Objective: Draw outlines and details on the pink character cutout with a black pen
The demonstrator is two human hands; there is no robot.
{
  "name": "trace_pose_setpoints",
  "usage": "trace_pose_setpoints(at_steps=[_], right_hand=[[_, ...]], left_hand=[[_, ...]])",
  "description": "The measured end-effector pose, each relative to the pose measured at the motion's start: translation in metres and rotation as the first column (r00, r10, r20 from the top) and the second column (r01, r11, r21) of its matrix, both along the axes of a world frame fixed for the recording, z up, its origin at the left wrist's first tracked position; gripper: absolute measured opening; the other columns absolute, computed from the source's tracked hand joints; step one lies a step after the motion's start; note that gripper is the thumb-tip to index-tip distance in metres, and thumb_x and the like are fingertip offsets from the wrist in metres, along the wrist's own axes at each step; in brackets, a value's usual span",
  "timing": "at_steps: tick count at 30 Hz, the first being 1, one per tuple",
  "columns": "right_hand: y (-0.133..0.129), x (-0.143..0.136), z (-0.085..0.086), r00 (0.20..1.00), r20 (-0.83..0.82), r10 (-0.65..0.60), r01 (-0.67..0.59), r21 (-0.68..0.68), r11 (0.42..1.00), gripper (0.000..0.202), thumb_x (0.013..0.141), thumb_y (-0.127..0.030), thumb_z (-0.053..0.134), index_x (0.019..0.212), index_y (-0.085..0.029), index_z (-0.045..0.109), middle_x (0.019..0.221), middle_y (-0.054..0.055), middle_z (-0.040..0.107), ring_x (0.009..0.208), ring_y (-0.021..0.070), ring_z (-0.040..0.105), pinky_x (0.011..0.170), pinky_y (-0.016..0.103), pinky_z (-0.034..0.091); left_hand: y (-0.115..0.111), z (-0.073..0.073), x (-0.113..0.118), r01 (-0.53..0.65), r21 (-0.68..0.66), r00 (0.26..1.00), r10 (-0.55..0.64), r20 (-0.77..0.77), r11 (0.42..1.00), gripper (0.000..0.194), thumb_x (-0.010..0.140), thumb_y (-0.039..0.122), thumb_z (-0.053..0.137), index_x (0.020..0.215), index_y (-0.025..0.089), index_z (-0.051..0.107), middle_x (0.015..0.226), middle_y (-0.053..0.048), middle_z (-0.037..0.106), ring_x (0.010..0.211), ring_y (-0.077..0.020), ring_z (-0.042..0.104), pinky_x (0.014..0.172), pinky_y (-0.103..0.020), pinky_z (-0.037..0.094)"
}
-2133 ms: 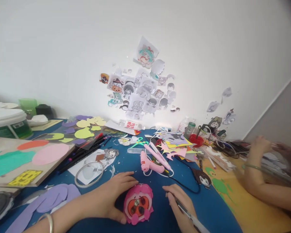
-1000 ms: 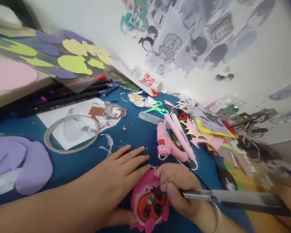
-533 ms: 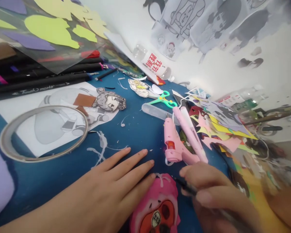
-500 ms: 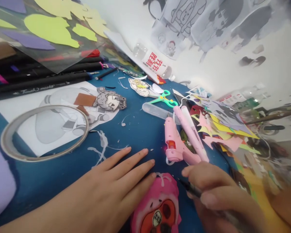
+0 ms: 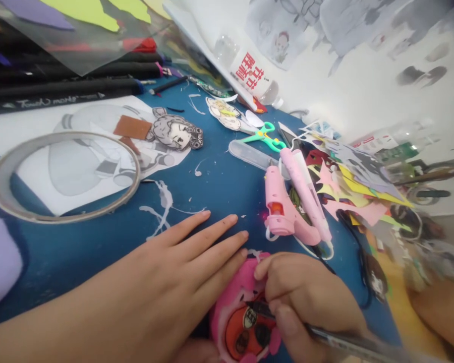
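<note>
A pink foam piece point(image 5: 221, 315) with a red and dark pattern in its middle sits at the bottom centre. My left hand point(image 5: 166, 282) lies flat over its left edge, fingers stretched out and slightly apart. A black pen point(image 5: 263, 308) is pinched in my right hand point(image 5: 302, 297), its tip touching or very close to the pink piece's face. Beyond my hands, a pink glue gun point(image 5: 278, 201) rests next to a pink hair-iron-like tool point(image 5: 306, 194).
A tape roll point(image 5: 64, 219) sits on a printed sheet point(image 5: 0, 121) at the left, near a cut-out head point(image 5: 174, 132). Green scissors point(image 5: 267, 136), a bottle point(image 5: 249, 70), black markers point(image 5: 60, 96) and paper scraps point(image 5: 366, 176) lie farther back. At far left is a purple piece point(image 5: 0, 257).
My right hand has moved left with the pen, from beside the pink piece onto it. The view has tilted downward slightly, and my left hand stays flat.
</note>
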State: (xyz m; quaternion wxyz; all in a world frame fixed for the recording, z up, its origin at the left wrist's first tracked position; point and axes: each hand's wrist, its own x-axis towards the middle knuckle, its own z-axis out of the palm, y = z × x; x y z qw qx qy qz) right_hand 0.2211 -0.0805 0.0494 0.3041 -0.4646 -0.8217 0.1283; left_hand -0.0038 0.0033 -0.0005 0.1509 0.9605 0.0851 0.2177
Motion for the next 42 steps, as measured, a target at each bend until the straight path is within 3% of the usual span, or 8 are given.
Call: trace_pose_setpoints(at_steps=[5, 8, 13, 15, 19, 27, 37, 42], right_hand=[[-0.001, 0.003, -0.003, 0.994, 0.000, 0.113, -0.112, -0.082, 0.990, 0.025, 0.097, -0.006, 0.047, 0.079, -0.023, 0.041, 0.062, -0.003, 0.061, 0.061, 0.0083, 0.065, 0.071, 0.020, 0.065], [0.002, 0.003, -0.001, 0.995, -0.036, 0.095, -0.098, -0.090, 0.991, 0.026, 0.099, -0.006, 0.048, 0.078, -0.022, 0.044, 0.064, -0.003, 0.062, 0.065, 0.0077, 0.068, 0.074, 0.019, 0.066], [0.010, 0.005, 0.007, 0.964, 0.068, 0.257, -0.249, -0.104, 0.963, 0.029, 0.093, 0.000, 0.045, 0.073, -0.020, 0.052, 0.063, -0.001, 0.064, 0.062, 0.0075, 0.069, 0.079, 0.015, 0.065], [0.006, 0.006, 0.007, 0.978, 0.041, 0.205, -0.199, -0.118, 0.973, 0.025, 0.091, -0.001, 0.046, 0.078, -0.021, 0.052, 0.065, -0.001, 0.065, 0.063, 0.0089, 0.069, 0.079, 0.017, 0.065], [-0.006, 0.008, 0.005, 0.995, 0.031, 0.100, -0.094, -0.157, 0.983, 0.017, 0.093, -0.008, 0.054, 0.084, -0.022, 0.052, 0.069, -0.002, 0.063, 0.068, 0.0112, 0.069, 0.081, 0.019, 0.065], [-0.009, 0.001, 0.001, 1.000, 0.002, -0.021, 0.021, -0.136, 0.990, 0.026, 0.098, -0.045, 0.069, 0.081, -0.025, 0.066, 0.083, 0.006, 0.067, 0.088, 0.0220, 0.073, 0.083, 0.033, 0.068], [-0.010, 0.007, 0.006, 0.990, 0.110, 0.092, -0.072, -0.171, 0.983, 0.022, 0.096, -0.012, 0.058, 0.077, -0.022, 0.054, 0.071, 0.002, 0.067, 0.068, 0.0133, 0.071, 0.077, 0.020, 0.067], [-0.008, 0.007, 0.007, 0.983, 0.156, 0.099, -0.072, -0.171, 0.983, 0.022, 0.094, -0.011, 0.056, 0.076, -0.023, 0.052, 0.071, 0.002, 0.068, 0.066, 0.0134, 0.071, 0.074, 0.020, 0.068]], left_hand=[[-0.002, -0.002, 0.002, -0.014, -0.043, 1.000, 0.015, 0.016, 0.999, 0.062, 0.106, 0.063, 0.051, 0.153, 0.022, 0.049, 0.161, -0.001, 0.052, 0.153, -0.0219, 0.041, 0.133, -0.037, -0.001], [-0.001, -0.001, 0.003, 0.014, 0.025, 1.000, -0.014, 0.008, 1.000, 0.053, 0.105, 0.061, 0.053, 0.144, 0.025, 0.061, 0.158, -0.004, 0.056, 0.148, -0.0261, 0.049, 0.133, -0.041, -0.006], [0.001, 0.003, 0.000, 0.050, 0.031, 0.997, -0.048, -0.067, 0.998, 0.050, 0.103, 0.055, 0.058, 0.143, 0.026, 0.063, 0.154, -0.006, 0.060, 0.149, -0.0277, 0.048, 0.134, -0.042, -0.004], [0.001, 0.003, -0.001, 0.060, 0.006, 0.996, -0.059, -0.064, 0.998, 0.050, 0.101, 0.052, 0.061, 0.143, 0.027, 0.064, 0.152, -0.005, 0.062, 0.151, -0.0287, 0.046, 0.134, -0.044, 0.000], [-0.001, -0.001, 0.002, 0.054, 0.056, 0.996, -0.050, -0.068, 0.997, 0.051, 0.099, 0.053, 0.062, 0.141, 0.024, 0.066, 0.154, -0.006, 0.060, 0.148, -0.0314, 0.049, 0.132, -0.046, -0.011], [-0.005, -0.008, 0.000, 0.046, 0.074, 0.997, -0.041, -0.067, 0.996, 0.072, 0.094, 0.061, 0.065, 0.153, 0.021, 0.053, 0.162, -0.008, 0.050, 0.154, -0.0306, 0.041, 0.133, -0.045, -0.009], [-0.004, -0.010, 0.003, 0.044, 0.063, 0.998, -0.040, -0.052, 0.997, 0.063, 0.099, 0.058, 0.058, 0.151, 0.021, 0.055, 0.162, -0.011, 0.050, 0.153, -0.0333, 0.042, 0.131, -0.047, -0.013], [-0.006, -0.010, 0.000, 0.044, 0.057, 0.998, -0.042, -0.040, 0.997, 0.067, 0.093, 0.057, 0.067, 0.149, 0.023, 0.057, 0.164, -0.009, 0.048, 0.154, -0.0341, 0.040, 0.132, -0.048, -0.009]])
